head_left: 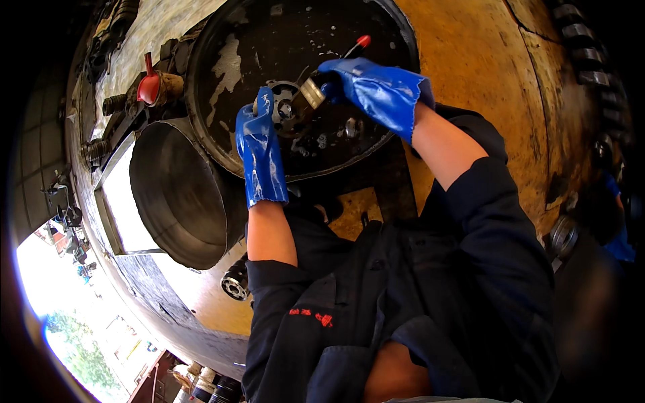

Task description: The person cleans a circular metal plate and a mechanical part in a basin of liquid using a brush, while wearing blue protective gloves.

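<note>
Over a wide round basin (195, 87) of dark liquid, my left hand (256, 127), in a blue rubber glove, grips the left edge of a round metal part (287, 115) with holes in its face. My right hand (353, 84), gloved the same way, is closed around a paintbrush (312, 93). The brush's pale metal band points down-left toward the metal part; its dark handle ends in a red tip beyond my fingers. Whether the bristles touch the part I cannot tell.
Left of the basin lies a large open metal drum (181, 195). A red funnel-like cup (149, 84) stands at the upper left. Near my left elbow sits a cylindrical metal part (235, 282). Several dark ringed parts (584, 47) line the far right.
</note>
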### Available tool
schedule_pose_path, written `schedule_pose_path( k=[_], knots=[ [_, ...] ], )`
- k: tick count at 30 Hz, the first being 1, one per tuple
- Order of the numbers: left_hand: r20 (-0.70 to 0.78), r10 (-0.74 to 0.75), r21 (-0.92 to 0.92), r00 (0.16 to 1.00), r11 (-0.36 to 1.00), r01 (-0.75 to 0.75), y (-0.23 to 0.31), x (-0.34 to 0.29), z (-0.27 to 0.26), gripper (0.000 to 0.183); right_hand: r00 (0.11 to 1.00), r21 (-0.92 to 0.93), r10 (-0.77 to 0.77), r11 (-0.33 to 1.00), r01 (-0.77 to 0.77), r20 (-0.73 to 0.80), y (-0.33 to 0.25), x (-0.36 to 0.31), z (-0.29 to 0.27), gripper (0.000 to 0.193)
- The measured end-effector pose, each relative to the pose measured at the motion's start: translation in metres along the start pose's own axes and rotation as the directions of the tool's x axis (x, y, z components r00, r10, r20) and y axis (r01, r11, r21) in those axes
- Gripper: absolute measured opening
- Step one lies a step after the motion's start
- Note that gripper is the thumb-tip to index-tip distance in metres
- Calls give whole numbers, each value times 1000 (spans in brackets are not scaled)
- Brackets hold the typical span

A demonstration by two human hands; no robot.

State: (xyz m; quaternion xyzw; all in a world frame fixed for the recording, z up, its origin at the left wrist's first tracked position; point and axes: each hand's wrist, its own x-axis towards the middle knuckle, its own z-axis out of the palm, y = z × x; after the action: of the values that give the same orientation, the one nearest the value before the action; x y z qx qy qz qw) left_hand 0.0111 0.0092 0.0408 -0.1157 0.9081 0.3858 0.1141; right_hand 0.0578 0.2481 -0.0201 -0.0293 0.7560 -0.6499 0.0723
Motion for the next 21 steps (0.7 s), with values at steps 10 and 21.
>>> schedule_pose_path(
  k=[10,21],
  knots=[
    [3,-17,94,1000,995,16,-13,13,-8,71,981,142,196,971,-195,7,-4,16,56,32],
    [116,-65,-27,991,997,68,-17,16,-2,55,976,-674,190,736,-69,108,-85,30,51,28]
  ],
)
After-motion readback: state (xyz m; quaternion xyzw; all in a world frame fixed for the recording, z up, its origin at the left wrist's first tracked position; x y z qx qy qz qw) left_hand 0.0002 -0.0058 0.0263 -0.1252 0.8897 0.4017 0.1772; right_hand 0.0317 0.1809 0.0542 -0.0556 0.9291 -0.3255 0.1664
